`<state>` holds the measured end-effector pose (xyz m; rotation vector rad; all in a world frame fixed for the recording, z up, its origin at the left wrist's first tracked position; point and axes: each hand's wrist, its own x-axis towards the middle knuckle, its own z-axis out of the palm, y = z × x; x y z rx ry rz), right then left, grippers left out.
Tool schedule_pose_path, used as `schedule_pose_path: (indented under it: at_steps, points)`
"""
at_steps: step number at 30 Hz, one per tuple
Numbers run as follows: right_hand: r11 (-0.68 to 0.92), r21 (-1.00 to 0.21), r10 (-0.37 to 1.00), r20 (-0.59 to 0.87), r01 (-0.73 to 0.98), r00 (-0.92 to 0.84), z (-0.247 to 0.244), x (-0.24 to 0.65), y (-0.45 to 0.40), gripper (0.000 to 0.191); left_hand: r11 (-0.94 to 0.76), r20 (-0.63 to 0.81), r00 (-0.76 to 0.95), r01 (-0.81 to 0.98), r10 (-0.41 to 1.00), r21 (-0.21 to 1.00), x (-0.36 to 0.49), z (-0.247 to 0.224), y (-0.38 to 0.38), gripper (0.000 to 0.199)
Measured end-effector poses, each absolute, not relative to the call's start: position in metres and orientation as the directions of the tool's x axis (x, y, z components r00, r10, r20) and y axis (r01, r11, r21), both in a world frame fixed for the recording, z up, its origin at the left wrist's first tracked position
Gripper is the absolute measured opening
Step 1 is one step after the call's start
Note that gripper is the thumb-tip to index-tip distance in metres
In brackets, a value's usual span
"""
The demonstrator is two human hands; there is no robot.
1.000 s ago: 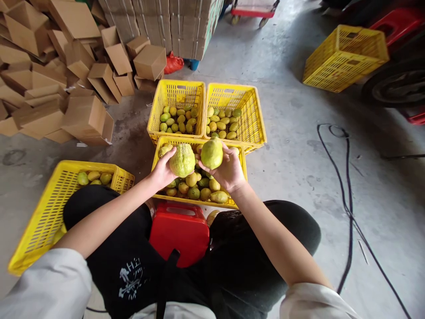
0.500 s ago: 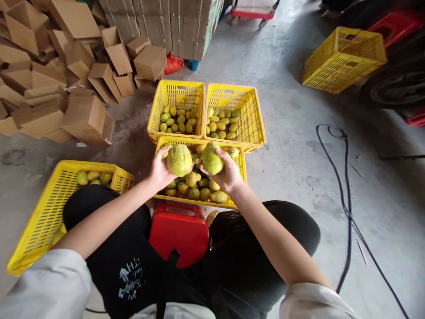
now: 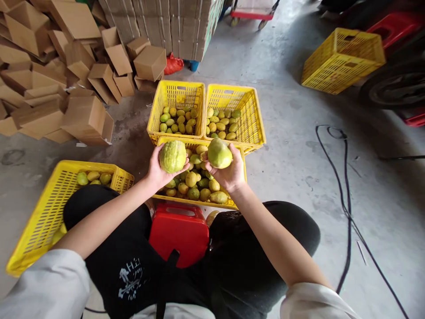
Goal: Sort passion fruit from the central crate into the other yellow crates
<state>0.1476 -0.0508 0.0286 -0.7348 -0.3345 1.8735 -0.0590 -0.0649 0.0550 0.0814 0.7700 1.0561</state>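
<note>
Above near crate (image 3: 196, 203), left hand (image 3: 158, 170) and right hand (image 3: 231, 172) half-curled, each cradling one green-yellow fruit (image 3: 173, 156).

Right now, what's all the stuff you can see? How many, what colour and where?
Bumpy fruit: one, yellow-green, left hand
Smoother fruit: one, green, right hand
Crates: at least five, yellow, left, centre, upper right
Smaller fruit: many, yellow and green, in crates
Stool: one, red, between knees
Loose boxes: many, brown, upper left
Tall carton stack: one, brown, top
Bag: one, red, by stack
Trolley: one, red edge, top
Cable: count unclear, black, floor at right
Wheel: one, dark, right edge
Legs: two, black clothing, bottom
Left hand, right hand: bare, centre
</note>
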Motion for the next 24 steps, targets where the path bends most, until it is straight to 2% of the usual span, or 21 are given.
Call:
schedule_pose_path:
  at_steps: [5, 14, 20, 24]
  points:
    - [-0.433, -0.502, 0.893, -0.349, -0.748, -0.283, 0.034, 0.150, -0.051, 0.043, 0.519, -0.551, 0.254, -0.754, 0.795, 0.402, -0.061, 0.054, -0.065, 0.056]
    - [-0.444, -0.547, 0.894, -0.328, -0.710, -0.306, 0.031, 0.144, -0.055, 0.032, 0.531, -0.579, 0.258, -0.763, 0.774, 0.369, -0.056, 0.048, -0.063, 0.049]
    - [-0.385, -0.570, 0.923, -0.222, -0.726, -0.315, 0.037, 0.141, -0.055, 0.031, 0.499, -0.525, 0.259, -0.775, 0.811, 0.388, -0.056, 0.048, -0.062, 0.043]
    - [-0.374, -0.632, 0.922, -0.172, -0.679, -0.348, 0.039, 0.137, -0.055, 0.033, 0.521, -0.558, 0.262, -0.766, 0.787, 0.376, -0.054, 0.055, -0.064, 0.048]
